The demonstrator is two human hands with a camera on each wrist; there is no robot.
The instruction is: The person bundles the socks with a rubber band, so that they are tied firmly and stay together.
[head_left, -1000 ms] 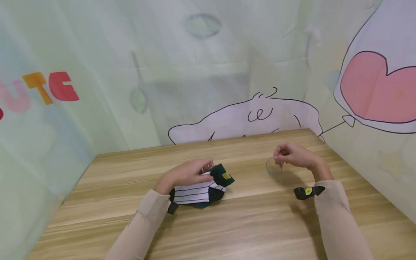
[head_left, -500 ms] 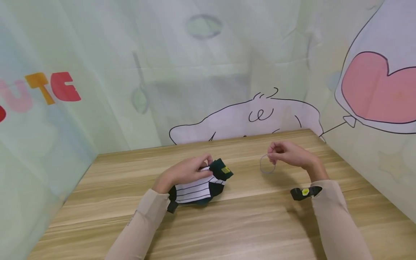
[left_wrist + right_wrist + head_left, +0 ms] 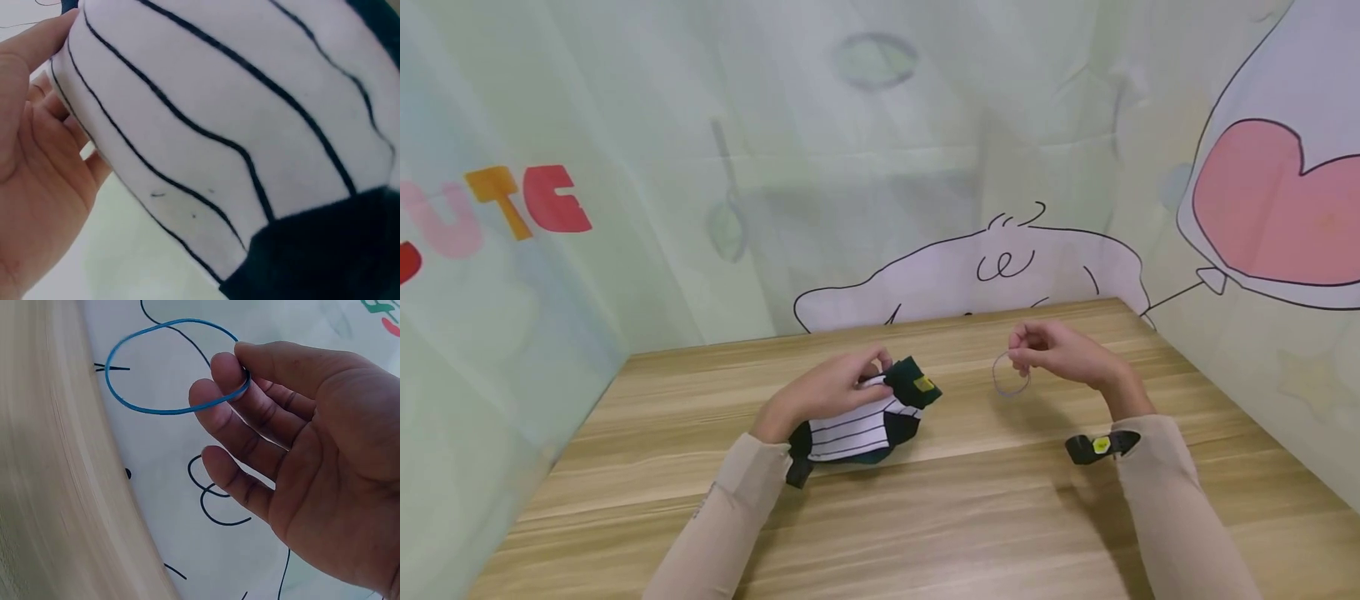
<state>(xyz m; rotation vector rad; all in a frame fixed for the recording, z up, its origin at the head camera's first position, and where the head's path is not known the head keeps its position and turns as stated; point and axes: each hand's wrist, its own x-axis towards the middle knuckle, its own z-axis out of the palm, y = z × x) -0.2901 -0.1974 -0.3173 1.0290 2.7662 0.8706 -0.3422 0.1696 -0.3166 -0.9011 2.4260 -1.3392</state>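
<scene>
My left hand [image 3: 831, 386] pinches a pair of socks [image 3: 850, 433] near their dark green cuff, which carries a small yellow label. The socks are white with thin black stripes and have dark heel and toe parts. In the left wrist view the striped sock [image 3: 187, 94] fills most of the picture, with the thumb and fingers at its edge. My right hand [image 3: 1067, 354] pinches a thin rubber band between thumb and index finger, to the right of the socks. Up close in the right wrist view, the rubber band [image 3: 156, 412] is blue and hangs as an open loop.
Both hands are over a wood-grain table [image 3: 970, 517]. A printed curtain [image 3: 850, 183] with cartoon drawings stands behind its far edge and along both sides. Each wrist wears a black strap, the right strap [image 3: 1101, 447] with a yellow mark.
The left hand has raised the socks slightly toward the far side. The right hand has moved a little left with the rubber band, closer to the socks.
</scene>
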